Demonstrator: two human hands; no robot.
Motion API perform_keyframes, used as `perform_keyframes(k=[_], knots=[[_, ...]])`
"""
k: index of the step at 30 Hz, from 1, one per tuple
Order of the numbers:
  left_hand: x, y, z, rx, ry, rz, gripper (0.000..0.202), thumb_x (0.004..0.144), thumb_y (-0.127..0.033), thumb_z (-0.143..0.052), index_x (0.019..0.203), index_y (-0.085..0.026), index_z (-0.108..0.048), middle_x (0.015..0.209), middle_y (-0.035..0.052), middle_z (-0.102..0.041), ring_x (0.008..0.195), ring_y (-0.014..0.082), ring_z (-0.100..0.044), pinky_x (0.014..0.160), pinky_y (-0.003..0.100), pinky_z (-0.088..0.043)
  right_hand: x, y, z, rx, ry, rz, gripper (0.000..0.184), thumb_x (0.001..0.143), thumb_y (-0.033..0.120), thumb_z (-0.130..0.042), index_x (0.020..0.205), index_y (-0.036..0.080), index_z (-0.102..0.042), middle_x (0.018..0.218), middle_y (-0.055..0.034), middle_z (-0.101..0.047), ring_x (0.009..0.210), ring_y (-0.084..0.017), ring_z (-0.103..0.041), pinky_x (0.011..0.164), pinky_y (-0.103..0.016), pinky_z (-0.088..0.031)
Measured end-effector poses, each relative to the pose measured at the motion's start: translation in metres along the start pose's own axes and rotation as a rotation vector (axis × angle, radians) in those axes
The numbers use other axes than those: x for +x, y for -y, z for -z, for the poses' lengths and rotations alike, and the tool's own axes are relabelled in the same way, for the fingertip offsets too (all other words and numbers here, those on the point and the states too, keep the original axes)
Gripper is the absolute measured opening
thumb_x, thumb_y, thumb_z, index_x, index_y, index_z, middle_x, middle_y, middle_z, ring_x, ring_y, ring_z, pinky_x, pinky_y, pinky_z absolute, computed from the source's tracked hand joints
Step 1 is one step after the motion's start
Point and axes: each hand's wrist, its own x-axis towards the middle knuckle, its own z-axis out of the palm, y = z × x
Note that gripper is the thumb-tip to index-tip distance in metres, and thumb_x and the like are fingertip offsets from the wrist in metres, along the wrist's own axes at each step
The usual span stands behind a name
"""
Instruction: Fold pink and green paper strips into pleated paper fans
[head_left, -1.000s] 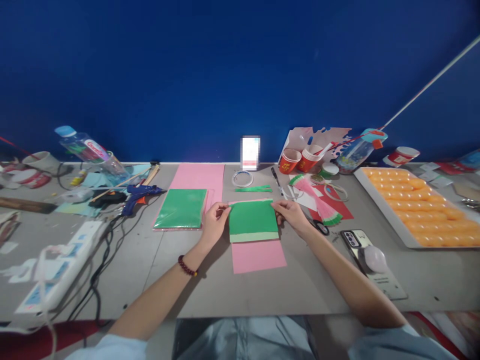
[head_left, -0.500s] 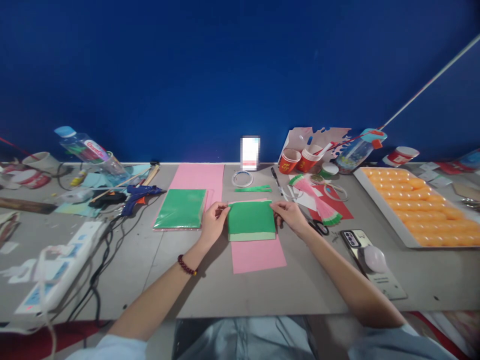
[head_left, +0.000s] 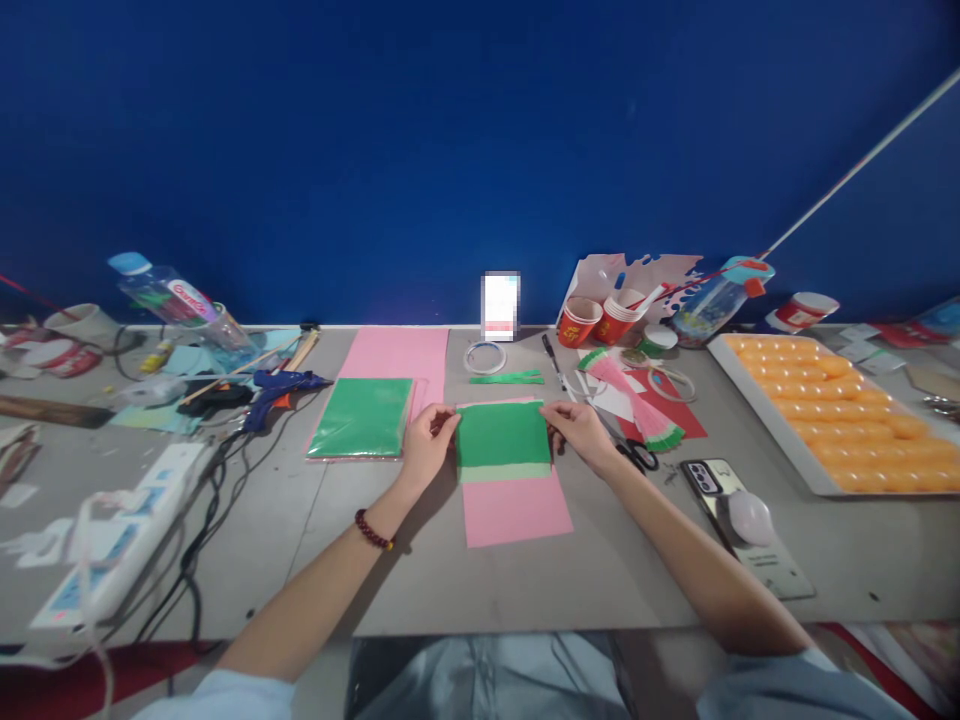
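A green paper sheet (head_left: pixel 502 440) with a paler green strip along its near edge lies over a pink sheet (head_left: pixel 514 508) in the middle of the grey table (head_left: pixel 480 580). My left hand (head_left: pixel 426 448) pinches the green sheet's upper left corner, a bead bracelet on its wrist. My right hand (head_left: pixel 581 432) pinches the upper right corner. Both hands hold the sheet flat against the pink one.
A stack of green paper (head_left: pixel 361 418) on pink paper lies to the left, with a blue glue gun (head_left: pixel 281 385), cables and a power strip (head_left: pixel 112 540). To the right are scissors (head_left: pixel 637 455), a paper fan (head_left: pixel 637 400), red cups (head_left: pixel 600 320), a phone (head_left: pixel 709 478) and a tray of orange balls (head_left: pixel 840 410).
The green sheet has been nudged a little: its near edge slid slightly away from me and squared up. Both hands stay on its upper corners.
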Motion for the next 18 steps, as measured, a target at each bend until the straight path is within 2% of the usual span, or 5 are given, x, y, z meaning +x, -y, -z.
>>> perform_keyframes(k=[3,7,10,14,18], knots=[[0.0009,-0.0008,0.0012,0.06,-0.017,-0.07,0.017,0.075,-0.031,-0.061,0.086,-0.019,-0.057,0.073,-0.0005,-0.061,0.062,0.0125,-0.058,0.056,0.023,-0.045,0.0,-0.0024,-0.0001,-0.131,-0.035,0.034,0.037,0.072,0.055,-0.058,0.069,0.018,-0.061,0.05,0.0012,-0.057,0.034,-0.011,-0.048,0.033,-0.022,-0.034],[0.002,0.0004,0.0033,0.155,-0.043,-0.131,0.016,0.076,-0.027,-0.062,0.089,-0.019,-0.056,0.068,-0.002,-0.06,0.061,0.0121,-0.057,0.061,0.024,-0.045,-0.0005,-0.0065,0.0002,-0.373,-0.106,0.268,0.032,0.079,0.047,-0.052,0.068,0.018,-0.062,0.055,-0.0007,-0.058,0.049,-0.014,-0.053,0.048,-0.024,-0.04],[0.0026,0.003,0.0039,0.204,-0.035,-0.131,0.016,0.076,-0.026,-0.063,0.089,-0.02,-0.056,0.069,-0.002,-0.061,0.062,0.0124,-0.057,0.062,0.024,-0.044,-0.0001,-0.0092,0.0013,-0.527,-0.142,0.395,0.032,0.082,0.044,-0.049,0.066,0.018,-0.061,0.057,-0.0005,-0.057,0.052,-0.014,-0.05,0.052,-0.024,-0.038],[0.0027,0.0043,0.0038,0.214,-0.032,-0.14,0.015,0.077,-0.026,-0.062,0.089,-0.02,-0.056,0.072,-0.0009,-0.062,0.067,0.0137,-0.059,0.066,0.026,-0.045,0.0001,-0.0106,0.0025,-0.601,-0.149,0.42,0.032,0.084,0.042,-0.048,0.067,0.018,-0.06,0.055,0.0006,-0.054,0.05,-0.013,-0.044,0.049,-0.024,-0.033],[0.0014,0.0023,0.0031,0.197,-0.049,-0.155,0.013,0.078,-0.025,-0.06,0.09,-0.02,-0.056,0.076,0.0003,-0.062,0.071,0.0143,-0.059,0.067,0.026,-0.045,-0.0005,-0.0101,0.0017,-0.594,-0.142,0.419,0.03,0.084,0.04,-0.048,0.067,0.018,-0.059,0.056,0.0009,-0.053,0.05,-0.012,-0.044,0.051,-0.024,-0.033]])
